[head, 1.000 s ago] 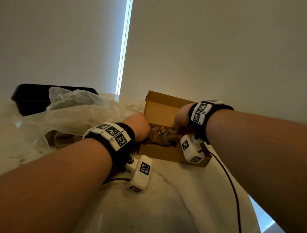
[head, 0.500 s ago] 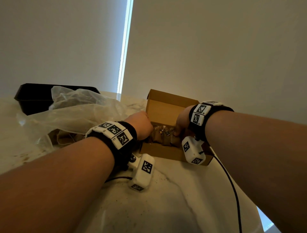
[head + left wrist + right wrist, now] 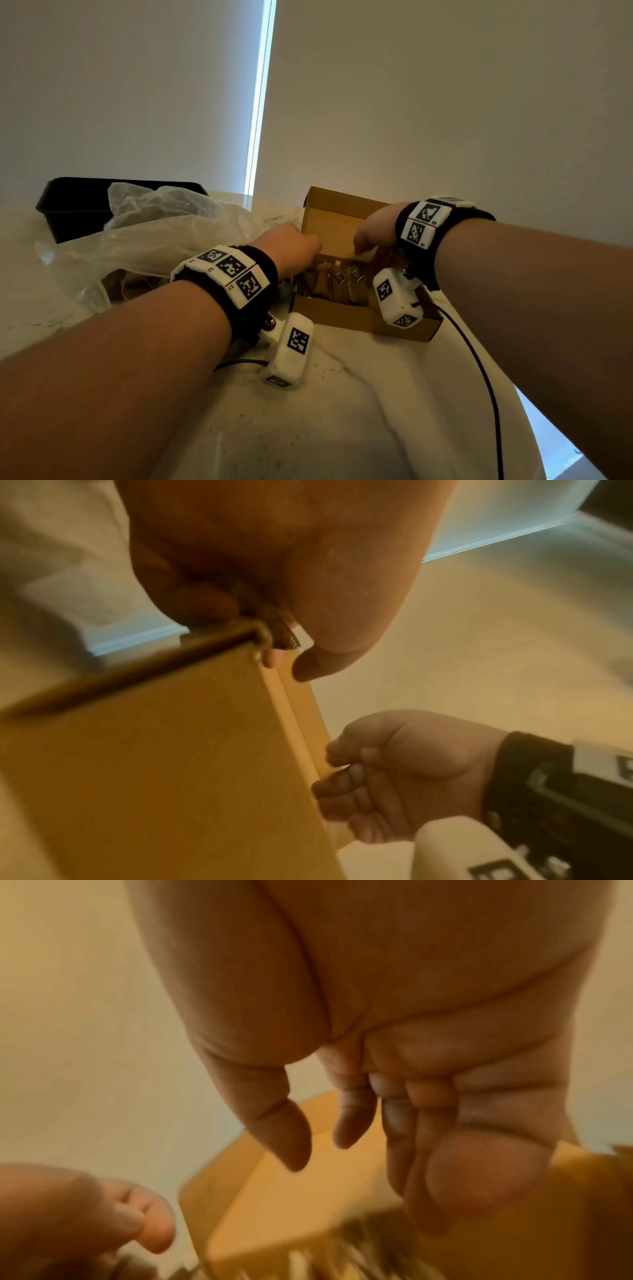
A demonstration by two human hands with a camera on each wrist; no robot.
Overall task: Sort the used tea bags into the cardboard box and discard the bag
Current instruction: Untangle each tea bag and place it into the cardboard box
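White counter: left hand (image 3: 291, 248) pinches a tea bag (image 3: 284, 638) over the cardboard box (image 3: 337, 313); right hand (image 3: 375, 228) loose, empty.

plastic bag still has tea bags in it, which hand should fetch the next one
Left, probably. The left hand is at the cardboard box's left end beside the plastic bag; the right hand would cross over.

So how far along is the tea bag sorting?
Well under way. Several tea bags already sit in the cardboard box. The left hand pinches another at the box's edge; the right hand hovers open over it. Left: the plastic bag, apparently not quite empty, still lies on the table.
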